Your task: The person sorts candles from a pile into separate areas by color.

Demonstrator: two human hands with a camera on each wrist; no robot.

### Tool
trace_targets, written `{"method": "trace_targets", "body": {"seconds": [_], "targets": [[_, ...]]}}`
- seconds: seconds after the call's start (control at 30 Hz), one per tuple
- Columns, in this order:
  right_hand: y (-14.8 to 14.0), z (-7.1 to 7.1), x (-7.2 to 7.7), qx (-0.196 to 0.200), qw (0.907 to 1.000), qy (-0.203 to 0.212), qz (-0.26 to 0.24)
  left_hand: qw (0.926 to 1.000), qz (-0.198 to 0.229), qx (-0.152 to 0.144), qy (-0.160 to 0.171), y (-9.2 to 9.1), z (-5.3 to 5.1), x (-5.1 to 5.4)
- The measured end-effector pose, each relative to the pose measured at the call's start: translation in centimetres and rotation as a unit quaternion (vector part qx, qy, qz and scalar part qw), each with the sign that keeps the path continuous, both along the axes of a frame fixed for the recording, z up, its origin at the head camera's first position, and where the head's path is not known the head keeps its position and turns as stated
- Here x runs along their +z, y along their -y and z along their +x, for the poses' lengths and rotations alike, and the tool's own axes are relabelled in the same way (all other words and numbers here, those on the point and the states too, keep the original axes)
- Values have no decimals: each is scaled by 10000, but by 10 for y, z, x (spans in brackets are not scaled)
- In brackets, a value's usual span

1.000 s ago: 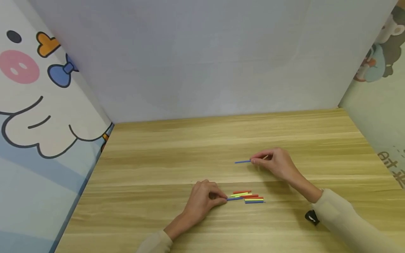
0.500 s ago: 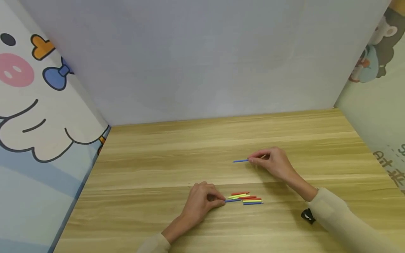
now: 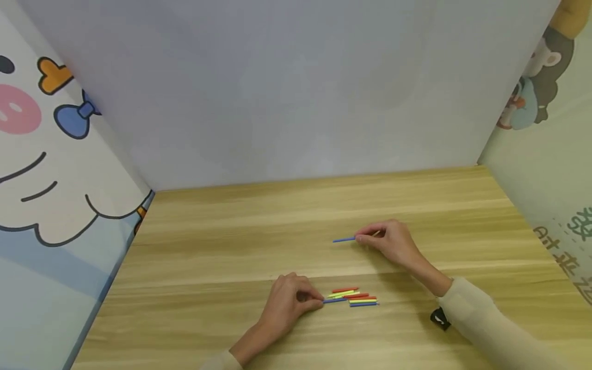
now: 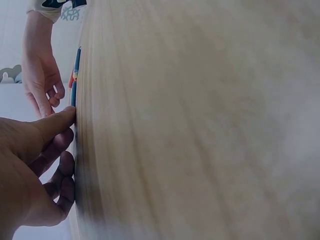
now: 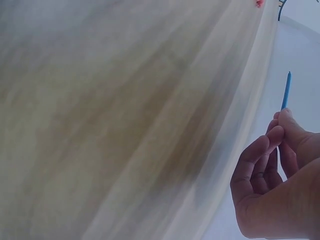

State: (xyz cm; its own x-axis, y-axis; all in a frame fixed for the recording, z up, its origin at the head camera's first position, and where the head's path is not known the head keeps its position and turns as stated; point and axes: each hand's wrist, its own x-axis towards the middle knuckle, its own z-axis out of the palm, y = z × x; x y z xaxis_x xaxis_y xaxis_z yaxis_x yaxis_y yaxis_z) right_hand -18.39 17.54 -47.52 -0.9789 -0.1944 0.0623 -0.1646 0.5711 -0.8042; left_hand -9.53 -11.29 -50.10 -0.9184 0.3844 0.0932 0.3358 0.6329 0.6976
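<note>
In the head view my right hand [image 3: 393,244] pinches one end of a thin blue candle-like stick [image 3: 344,239], its other end pointing left. The right wrist view shows that stick [image 5: 286,91] between thumb and fingertips, with a narrow nub at its free tip. Nearer the front, my left hand [image 3: 287,306] pinches the left end of a second blue stick [image 3: 335,300], which lies low against the wooden table. Just right of it is a small group of similar sticks: red [image 3: 345,290], yellow [image 3: 363,301] and blue [image 3: 364,304], lying roughly parallel, some overlapping.
The wooden table [image 3: 208,246] ends at a pale grey wall [image 3: 296,92] behind. Cartoon-printed panels [image 3: 51,169] stand at the left and right. A small black object [image 3: 440,319] sits beside the right sleeve [image 3: 481,313].
Both hands keep their pinch on their blue sticks. The whole head view has shifted a little left and down; relative to the table, hands and sticks hardly move.
</note>
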Motion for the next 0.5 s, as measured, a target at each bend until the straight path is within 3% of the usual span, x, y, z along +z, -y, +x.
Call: {"method": "trace_targets", "body": {"seconds": [0.5], "targets": [[3, -10, 1, 55, 10000, -60, -19, 10000, 57, 31, 71, 0, -2, 3]]}}
